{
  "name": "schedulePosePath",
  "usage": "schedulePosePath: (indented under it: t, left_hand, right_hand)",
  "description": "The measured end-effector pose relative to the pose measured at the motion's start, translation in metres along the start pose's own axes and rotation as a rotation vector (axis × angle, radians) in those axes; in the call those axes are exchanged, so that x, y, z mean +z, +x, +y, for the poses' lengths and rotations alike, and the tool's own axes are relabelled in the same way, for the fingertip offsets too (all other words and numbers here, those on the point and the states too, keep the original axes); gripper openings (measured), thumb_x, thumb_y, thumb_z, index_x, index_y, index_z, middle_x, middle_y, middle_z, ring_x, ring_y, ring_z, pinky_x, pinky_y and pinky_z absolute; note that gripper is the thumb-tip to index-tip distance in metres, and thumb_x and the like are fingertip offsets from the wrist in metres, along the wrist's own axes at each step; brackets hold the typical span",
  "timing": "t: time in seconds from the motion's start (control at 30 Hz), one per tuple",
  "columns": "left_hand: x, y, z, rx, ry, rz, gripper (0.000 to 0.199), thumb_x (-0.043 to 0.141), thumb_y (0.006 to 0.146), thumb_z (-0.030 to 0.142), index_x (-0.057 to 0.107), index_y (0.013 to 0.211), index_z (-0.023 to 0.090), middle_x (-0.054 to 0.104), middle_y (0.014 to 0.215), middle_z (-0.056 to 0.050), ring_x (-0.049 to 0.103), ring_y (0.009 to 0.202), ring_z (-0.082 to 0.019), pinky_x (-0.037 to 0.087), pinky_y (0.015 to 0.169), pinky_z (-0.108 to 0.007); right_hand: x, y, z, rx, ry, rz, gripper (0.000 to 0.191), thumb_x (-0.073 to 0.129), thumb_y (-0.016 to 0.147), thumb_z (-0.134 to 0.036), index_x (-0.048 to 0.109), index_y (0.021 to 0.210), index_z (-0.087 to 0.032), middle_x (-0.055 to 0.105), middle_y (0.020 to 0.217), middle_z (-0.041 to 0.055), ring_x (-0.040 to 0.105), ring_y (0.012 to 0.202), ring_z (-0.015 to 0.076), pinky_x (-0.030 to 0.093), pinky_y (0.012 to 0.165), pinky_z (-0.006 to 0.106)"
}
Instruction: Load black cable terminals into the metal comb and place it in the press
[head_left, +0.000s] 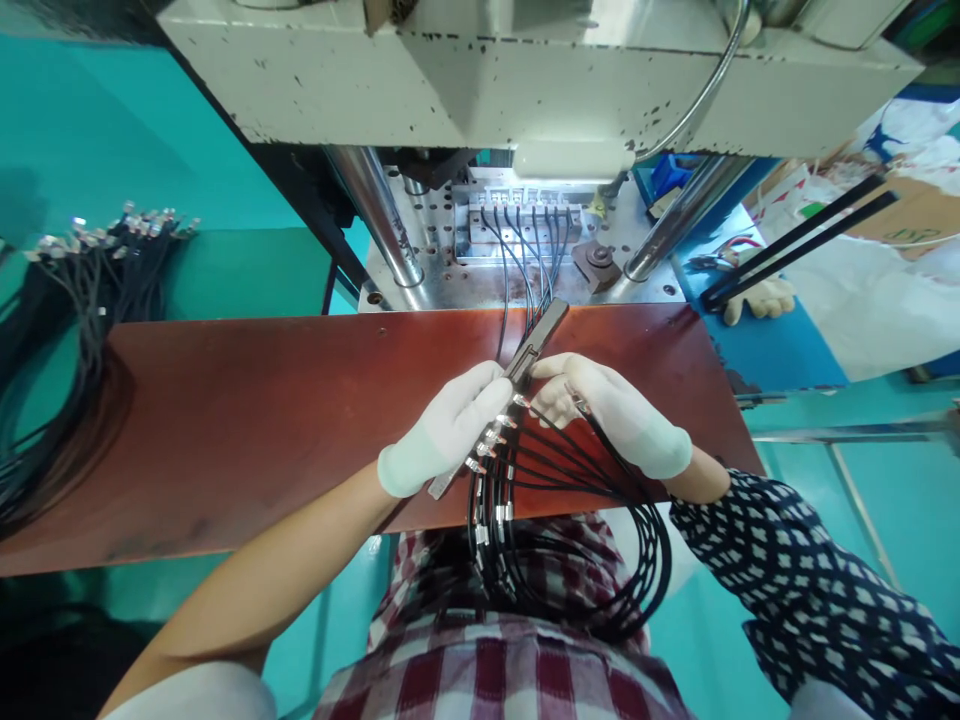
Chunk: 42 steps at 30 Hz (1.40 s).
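A way leads between the steel posts (379,220) (black cables (543,272) cross it).

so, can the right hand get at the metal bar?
Likely yes: the right hand is beside the metal bar, nothing seems in between, though that hand appears to hold a cable end.

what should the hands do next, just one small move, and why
Probably the right hand should bring the cable end it appears to hold over to the metal bar. The left hand already grips the bar, several connectors line its lower part, and this cable end sits apart from it, just to the right.
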<state>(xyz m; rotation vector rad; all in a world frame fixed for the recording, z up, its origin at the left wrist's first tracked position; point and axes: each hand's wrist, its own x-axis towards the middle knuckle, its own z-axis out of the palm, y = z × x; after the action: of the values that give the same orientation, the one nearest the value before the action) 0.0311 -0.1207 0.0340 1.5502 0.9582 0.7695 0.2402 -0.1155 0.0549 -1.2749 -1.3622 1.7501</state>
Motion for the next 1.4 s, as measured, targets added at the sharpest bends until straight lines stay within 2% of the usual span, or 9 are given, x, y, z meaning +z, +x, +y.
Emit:
schedulePosePath:
  t: [0.23,0.33,0.47,0.53,0.67,0.8,0.97,1.23,1.4]
  left_hand:
    - [-0.002,-0.001,-0.001,-0.054,-0.06,-0.021,0.039,0.04,0.1,0.048,0.043,0.077,0.017,0.044,0.07,0.003,0.04,0.064,-0.009,0.036,0.063,-0.025]
    - [-0.002,-0.001,0.0,-0.06,-0.045,-0.007,0.04,0.04,0.1,0.048,0.042,0.076,0.017,0.044,0.071,0.003,0.041,0.064,-0.009,0.036,0.062,-0.025]
    - [-0.003,-0.002,0.001,-0.075,-0.037,-0.017,0.04,0.04,0.099,0.05,0.042,0.076,0.017,0.044,0.071,0.003,0.041,0.064,-0.008,0.036,0.06,-0.024]
    - [-0.003,-0.002,0.001,-0.092,-0.039,-0.024,0.04,0.04,0.099,0.051,0.041,0.076,0.017,0.043,0.07,0.003,0.04,0.062,-0.008,0.036,0.058,-0.023]
    - [-0.002,-0.002,-0.001,-0.116,-0.057,-0.026,0.041,0.04,0.098,0.052,0.042,0.077,0.018,0.043,0.069,0.003,0.04,0.061,-0.008,0.036,0.056,-0.022]
    - [-0.003,-0.002,-0.003,-0.142,-0.087,-0.045,0.041,0.04,0.098,0.053,0.043,0.078,0.018,0.045,0.069,0.003,0.042,0.06,-0.007,0.037,0.055,-0.022]
    - [-0.004,-0.002,-0.001,-0.136,-0.108,-0.051,0.041,0.041,0.098,0.054,0.043,0.078,0.018,0.045,0.068,0.004,0.042,0.058,-0.007,0.037,0.053,-0.022]
    - [-0.004,0.0,0.001,-0.065,-0.126,-0.071,0.04,0.04,0.099,0.051,0.046,0.08,0.016,0.046,0.073,0.002,0.041,0.065,-0.009,0.036,0.06,-0.025]
    - [-0.005,0.001,0.001,-0.033,-0.122,-0.072,0.04,0.039,0.099,0.05,0.048,0.081,0.015,0.045,0.072,0.002,0.04,0.067,-0.01,0.036,0.064,-0.026]
  right_hand:
    - [-0.028,-0.013,0.019,0.074,0.081,0.222,0.062,0.036,0.09,-0.076,0.054,0.103,-0.018,0.072,0.088,0.0115,0.07,0.074,0.0189,0.055,0.066,0.028]
    - [-0.038,-0.027,0.014,0.043,-0.324,0.288,0.055,0.031,0.094,-0.07,0.054,0.1,-0.021,0.072,0.094,0.008,0.069,0.081,0.0195,0.054,0.075,0.032]
    - [-0.053,-0.047,0.006,0.186,-1.045,0.358,0.035,0.058,0.087,-0.052,0.056,0.11,-0.026,0.07,0.098,0.0019,0.067,0.088,0.0246,0.048,0.08,0.039]
    - [-0.062,-0.054,0.009,0.176,-1.159,0.332,0.038,0.061,0.083,-0.036,0.053,0.119,-0.026,0.069,0.1,0.0019,0.066,0.086,0.0234,0.048,0.078,0.038]
    - [-0.073,-0.059,0.019,0.131,-0.737,0.188,0.042,0.046,0.088,-0.021,0.041,0.13,-0.021,0.068,0.09,0.0025,0.066,0.07,0.0147,0.051,0.063,0.027]
    - [-0.069,-0.058,0.015,0.073,-0.289,0.203,0.024,0.051,0.091,-0.029,0.04,0.11,-0.02,0.071,0.087,0.0059,0.068,0.066,0.0147,0.048,0.048,0.021]
    - [-0.049,-0.051,-0.005,-0.149,-0.3,0.359,0.021,0.047,0.097,-0.038,0.054,0.097,-0.018,0.068,0.067,-0.0003,0.05,0.043,0.0065,0.034,0.039,0.017]
    - [0.0,-0.013,-0.015,-0.229,-0.471,0.078,0.033,0.049,0.095,-0.031,0.061,0.068,-0.017,0.058,0.057,-0.0028,0.051,0.054,0.0078,0.041,0.056,0.02]
    - [0.01,0.006,-0.011,-0.177,-0.265,-0.001,0.029,0.049,0.09,-0.03,0.056,0.066,-0.016,0.057,0.057,-0.0017,0.052,0.052,0.0096,0.04,0.052,0.021]
